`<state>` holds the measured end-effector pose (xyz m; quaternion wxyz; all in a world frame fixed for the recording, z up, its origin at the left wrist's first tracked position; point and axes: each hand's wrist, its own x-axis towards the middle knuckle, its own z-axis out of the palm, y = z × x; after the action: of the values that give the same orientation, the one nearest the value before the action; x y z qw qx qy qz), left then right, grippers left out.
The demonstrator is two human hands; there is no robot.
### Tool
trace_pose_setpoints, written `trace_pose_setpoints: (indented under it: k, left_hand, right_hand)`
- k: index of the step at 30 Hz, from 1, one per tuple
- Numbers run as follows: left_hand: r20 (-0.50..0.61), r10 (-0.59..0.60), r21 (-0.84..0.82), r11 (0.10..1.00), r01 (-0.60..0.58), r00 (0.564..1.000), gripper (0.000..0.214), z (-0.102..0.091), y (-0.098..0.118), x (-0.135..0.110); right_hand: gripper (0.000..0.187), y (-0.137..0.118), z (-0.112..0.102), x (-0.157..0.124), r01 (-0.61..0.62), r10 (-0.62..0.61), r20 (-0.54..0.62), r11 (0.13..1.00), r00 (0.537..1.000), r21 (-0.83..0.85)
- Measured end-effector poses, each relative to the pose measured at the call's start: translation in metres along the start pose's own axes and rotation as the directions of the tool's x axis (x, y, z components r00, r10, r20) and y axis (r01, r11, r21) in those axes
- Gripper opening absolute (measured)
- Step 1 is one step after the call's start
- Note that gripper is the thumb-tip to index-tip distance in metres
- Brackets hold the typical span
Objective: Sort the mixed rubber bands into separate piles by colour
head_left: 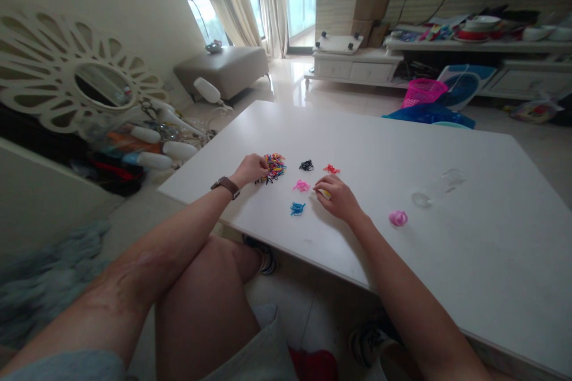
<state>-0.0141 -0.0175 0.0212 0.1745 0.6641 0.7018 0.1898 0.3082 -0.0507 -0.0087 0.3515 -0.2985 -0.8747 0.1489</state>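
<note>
A mixed heap of small coloured bands (pixel 274 165) lies on the white table (pixel 447 238). My left hand (pixel 251 168), with a brown watch on the wrist, rests curled at the heap's near left edge and touches it. Small sorted clusters lie to the right: black (pixel 306 165), red (pixel 331 169), pink (pixel 301 186) and blue (pixel 297 208). My right hand (pixel 338 196) lies on the table between the pink and red clusters, fingers pinched over small yellow bands (pixel 326 193).
A clear plastic jar (pixel 440 187) lies on its side right of my right hand, and a pink lid (pixel 397 218) sits near it. Left of the table, bottles and clutter stand on the floor by a white ornate mirror (pixel 80 80). A pink basket (pixel 423 91) is beyond the table.
</note>
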Motion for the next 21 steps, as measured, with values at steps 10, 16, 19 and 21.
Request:
trace_pose_setpoints:
  k: [10,16,19,21]
  left_hand:
    - [0.027,0.091,0.079,0.993,-0.093,0.995,0.013,0.0050,0.0010,-0.0008]
    - [0.083,0.099,0.164,0.980,-0.111,0.992,0.012,0.0086,-0.0032,0.0017]
    - [0.099,0.143,0.183,0.970,-0.159,0.985,0.014,0.0097,-0.0049,0.0038]
    - [0.091,0.143,0.167,0.973,-0.157,0.986,0.013,0.0096,-0.0053,0.0046]
  right_hand:
    - [0.016,0.0003,0.0007,0.0002,-0.003,0.003,0.012,1.000,1.000,0.005]
    - [0.015,0.0001,0.0006,-0.0002,-0.016,0.016,0.019,1.000,1.000,0.002]
    - [0.015,0.0005,0.0008,-0.0001,-0.014,0.014,0.020,1.000,1.000,-0.002]
    - [0.015,0.0005,0.0010,0.0000,-0.016,0.016,0.020,1.000,1.000,0.001]
